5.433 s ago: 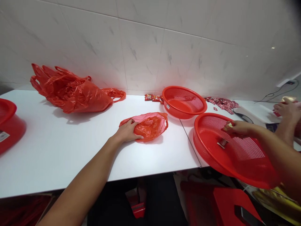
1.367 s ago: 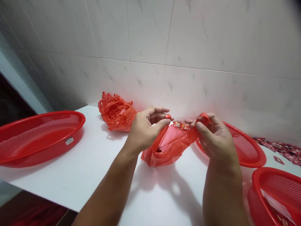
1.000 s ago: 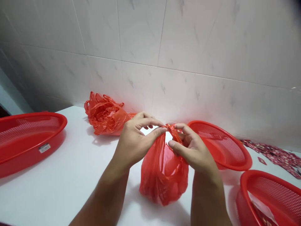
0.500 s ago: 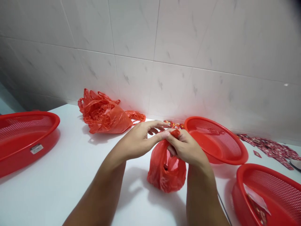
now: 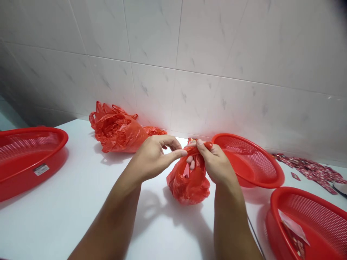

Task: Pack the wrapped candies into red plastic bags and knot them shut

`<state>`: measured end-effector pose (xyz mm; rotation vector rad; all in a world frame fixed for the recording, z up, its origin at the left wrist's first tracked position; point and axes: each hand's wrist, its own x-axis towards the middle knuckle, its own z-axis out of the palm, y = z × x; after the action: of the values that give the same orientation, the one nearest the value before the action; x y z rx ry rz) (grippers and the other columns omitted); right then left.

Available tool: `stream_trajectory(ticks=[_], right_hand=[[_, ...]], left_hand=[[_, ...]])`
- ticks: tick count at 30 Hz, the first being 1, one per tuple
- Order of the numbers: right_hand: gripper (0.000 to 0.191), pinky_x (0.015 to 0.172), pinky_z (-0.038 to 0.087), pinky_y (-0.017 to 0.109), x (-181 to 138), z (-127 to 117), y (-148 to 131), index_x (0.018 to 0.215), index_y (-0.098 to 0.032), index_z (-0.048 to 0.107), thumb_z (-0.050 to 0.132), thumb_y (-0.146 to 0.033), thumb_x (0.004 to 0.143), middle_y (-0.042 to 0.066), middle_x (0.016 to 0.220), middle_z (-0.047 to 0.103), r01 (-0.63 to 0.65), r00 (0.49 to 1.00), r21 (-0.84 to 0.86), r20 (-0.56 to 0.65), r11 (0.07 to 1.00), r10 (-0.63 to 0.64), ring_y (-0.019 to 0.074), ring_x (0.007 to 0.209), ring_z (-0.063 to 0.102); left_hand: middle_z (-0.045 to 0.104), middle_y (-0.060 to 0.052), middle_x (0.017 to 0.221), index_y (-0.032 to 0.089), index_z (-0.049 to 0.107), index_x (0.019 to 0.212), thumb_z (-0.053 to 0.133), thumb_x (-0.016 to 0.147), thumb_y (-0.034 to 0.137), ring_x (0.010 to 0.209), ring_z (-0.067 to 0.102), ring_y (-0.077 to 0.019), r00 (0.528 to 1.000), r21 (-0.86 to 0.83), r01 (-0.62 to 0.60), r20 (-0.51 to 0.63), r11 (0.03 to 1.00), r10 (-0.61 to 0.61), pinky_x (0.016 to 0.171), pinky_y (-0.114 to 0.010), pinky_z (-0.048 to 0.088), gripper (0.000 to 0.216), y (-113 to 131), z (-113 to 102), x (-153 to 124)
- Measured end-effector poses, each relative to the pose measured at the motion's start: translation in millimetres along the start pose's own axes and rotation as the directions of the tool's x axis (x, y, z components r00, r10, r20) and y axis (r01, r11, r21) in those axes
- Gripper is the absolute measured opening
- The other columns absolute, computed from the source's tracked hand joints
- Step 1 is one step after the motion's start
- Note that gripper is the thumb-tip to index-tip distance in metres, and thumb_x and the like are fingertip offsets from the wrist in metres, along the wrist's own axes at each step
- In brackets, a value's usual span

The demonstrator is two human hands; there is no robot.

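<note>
A red plastic bag (image 5: 189,186) hangs from both of my hands, close above the white table (image 5: 89,202). My right hand (image 5: 214,159) is closed on the gathered top of the bag, its thumb pressed on the plastic and a bit of red sticking out past the fingers. With thumb and fingertips my left hand (image 5: 162,155) pinches the left side of the same top, a twisted strip stretching between the two hands. Through the gap under the strip something small and dark shows inside the bag, too little of it to name.
A heap of red plastic bags (image 5: 121,130) lies by the tiled wall. Red baskets stand at the left (image 5: 32,155), the back right (image 5: 252,162) and the front right (image 5: 311,224), the last holding packets. Small red packets (image 5: 311,169) are spread at the far right.
My hands have drawn apart, and the bag's top is now stretched between them. The bag has risen slightly and shifted left. My left fingers have closed on the plastic.
</note>
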<state>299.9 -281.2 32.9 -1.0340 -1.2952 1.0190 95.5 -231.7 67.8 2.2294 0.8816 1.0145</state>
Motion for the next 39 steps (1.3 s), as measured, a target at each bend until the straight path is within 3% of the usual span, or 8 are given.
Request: stream_trajectory(ticks=[5,8,12,16,21,30,35,39], right_hand=[[0.034,0.066,0.055,0.027,-6.0,-14.2,-1.1,0.086,-0.019,0.078,0.077,-0.051,0.095,0.002,0.069,0.071,0.052,0.988,-0.008,0.146,0.999,-0.05,0.0144,0.064,0.065],[0.017,0.075,0.059,0.031,-9.6,-18.6,-5.0,0.091,-0.021,0.081,0.084,-0.038,0.089,0.004,0.085,0.078,0.095,0.971,-0.064,0.225,0.993,-0.079,0.0188,0.078,0.074],[0.011,0.082,0.06,0.034,-9.0,-18.7,-5.5,0.093,-0.026,0.084,0.075,-0.023,0.09,0.004,0.097,0.081,0.202,0.979,-0.348,0.088,0.915,-0.183,0.021,0.09,0.076],[0.023,0.087,0.061,0.038,-5.9,-12.6,-0.6,0.089,-0.029,0.086,0.066,-0.016,0.089,0.003,0.102,0.083,0.153,0.964,-0.523,-0.108,0.838,-0.243,0.0239,0.096,0.078],[0.03,0.099,0.06,0.041,-4.9,-6.5,1.4,0.1,-0.035,0.086,0.063,-0.016,0.094,-0.002,0.125,0.079,0.18,0.975,-0.54,-0.011,0.822,-0.221,0.0248,0.121,0.074],[0.033,0.093,0.058,0.04,-2.2,-3.2,0.8,0.131,-0.032,0.078,0.061,-0.035,0.103,0.004,0.115,0.082,0.152,0.985,-0.551,0.021,0.82,-0.169,0.0261,0.107,0.075],[0.052,0.073,0.048,0.032,10.2,-8.4,14.0,0.087,-0.024,0.079,0.044,-0.055,0.109,0.008,0.079,0.074,0.052,0.967,-0.728,-0.134,0.684,-0.217,0.024,0.078,0.069],[0.059,0.064,0.042,0.032,19.2,-36.2,32.1,0.062,-0.022,0.071,0.047,-0.051,0.107,0.009,0.071,0.072,-0.236,0.972,-0.783,-0.203,0.576,0.122,0.0209,0.066,0.063]], left_hand=[[0.059,-0.013,0.155,0.037,0.037,0.166,0.101,0.06,0.033,0.144,0.056,-0.0343,0.91,-0.351,-0.09,0.351,0.932,0.22,0.11,-0.046,0.052,0.124,-19.8,10.5,12.0],[0.074,-0.01,0.131,0.031,0.049,0.159,0.09,0.072,0.026,0.125,0.068,-0.03,0.824,-0.409,-0.017,0.511,0.913,0.244,0.097,-0.04,0.057,0.097,-27.1,18.8,21.9],[0.078,-0.005,0.097,0.024,0.072,0.134,0.077,0.086,0.028,0.091,0.074,-0.0216,0.871,-0.306,0.06,0.481,0.95,0.1,0.078,-0.032,0.057,0.049,-29.6,19.0,25.9],[0.08,-0.007,0.097,0.023,0.072,0.134,0.07,0.095,0.042,0.095,0.075,-0.023,0.902,-0.319,0.146,0.432,0.936,0.006,0.084,-0.034,0.059,0.044,-30.3,14.3,25.1],[0.078,-0.008,0.124,0.026,0.076,0.128,0.055,0.103,0.039,0.125,0.067,-0.0246,0.948,-0.255,0.054,0.316,0.965,0.03,0.108,-0.04,0.052,0.036,-31.9,14.7,27.1],[0.077,-0.002,0.089,0.021,0.079,0.107,0.058,0.097,0.034,0.073,0.064,-0.0156,0.943,-0.15,0.099,0.331,0.984,-0.045,0.066,-0.026,0.045,0.027,-36.6,22.5,28.7],[0.081,-0.004,0.088,0.024,0.079,0.086,0.065,0.092,0.04,0.08,0.071,-0.0219,0.954,0.173,0.24,0.138,0.955,-0.265,0.064,-0.029,0.044,0.022,-47.1,10.7,29.9],[0.081,-0.003,0.081,0.024,0.074,0.069,0.072,0.083,0.033,0.074,0.069,-0.0224,0.882,0.422,0.429,-0.006,0.799,-0.471,0.059,-0.03,0.037,0.016,-69.1,-9.4,30.5]])
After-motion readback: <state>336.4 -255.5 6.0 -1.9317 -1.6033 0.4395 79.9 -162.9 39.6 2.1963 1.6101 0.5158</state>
